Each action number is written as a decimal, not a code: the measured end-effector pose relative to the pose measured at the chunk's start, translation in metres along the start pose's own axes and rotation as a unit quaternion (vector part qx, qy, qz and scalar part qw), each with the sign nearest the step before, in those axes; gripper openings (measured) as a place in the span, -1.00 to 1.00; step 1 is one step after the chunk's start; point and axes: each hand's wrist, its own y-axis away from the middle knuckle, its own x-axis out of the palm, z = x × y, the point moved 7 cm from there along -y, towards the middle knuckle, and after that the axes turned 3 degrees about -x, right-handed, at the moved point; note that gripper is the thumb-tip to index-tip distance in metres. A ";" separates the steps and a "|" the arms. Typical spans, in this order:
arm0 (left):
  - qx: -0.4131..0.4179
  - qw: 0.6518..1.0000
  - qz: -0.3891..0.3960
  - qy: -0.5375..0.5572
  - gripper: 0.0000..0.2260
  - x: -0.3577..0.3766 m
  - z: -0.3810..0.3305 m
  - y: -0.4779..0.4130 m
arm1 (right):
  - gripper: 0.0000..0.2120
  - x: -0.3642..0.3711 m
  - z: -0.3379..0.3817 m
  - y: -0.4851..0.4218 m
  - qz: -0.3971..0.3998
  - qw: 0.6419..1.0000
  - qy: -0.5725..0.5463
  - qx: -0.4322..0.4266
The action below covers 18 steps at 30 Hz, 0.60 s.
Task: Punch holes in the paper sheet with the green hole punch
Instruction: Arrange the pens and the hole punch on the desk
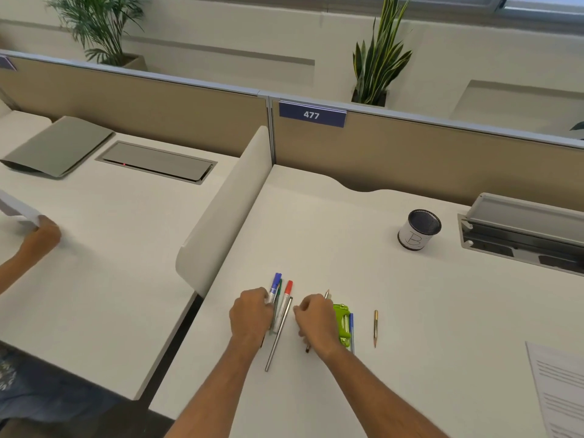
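The green hole punch point(342, 324) lies flat on the white tabletop point(410, 295), just beside the right hand point(316, 322) on its outer side. It is a bright lime-green, longish flat piece with a lighter strip along its length; its left edge is hidden behind the hand. A blue pen point(351, 331) lies against its right edge, and a short yellow pencil point(375, 327) lies apart, further right.

The right hand rests knuckles-up with fingers curled loosely inward over a pencil point(326, 294) whose tip pokes out beyond it; whether it actually pinches the pencil cannot be told. The left hand point(251, 314) is curled around a bunch of markers, touching a blue-capped marker point(275, 286); a red-capped marker point(286, 298) and a thin grey rod point(278, 336) lie between the two hands.

A printed paper sheet point(559, 387) lies at the right edge of the tabletop, well apart from the punch. A black mesh pen cup point(418, 229) stands further back.
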 end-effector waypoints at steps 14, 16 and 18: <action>0.141 0.990 0.012 0.024 -0.81 0.032 -0.064 0.053 | -0.55 -0.103 -0.139 0.024 -0.116 0.987 0.037 0.108; 0.135 0.989 0.048 0.027 -0.77 0.050 -0.076 0.062 | -0.46 -0.095 -0.137 0.022 -0.101 0.988 0.061 0.098; 0.120 0.991 0.062 0.017 -0.77 0.061 -0.082 0.065 | -0.43 -0.089 -0.133 0.020 -0.094 0.988 0.082 0.093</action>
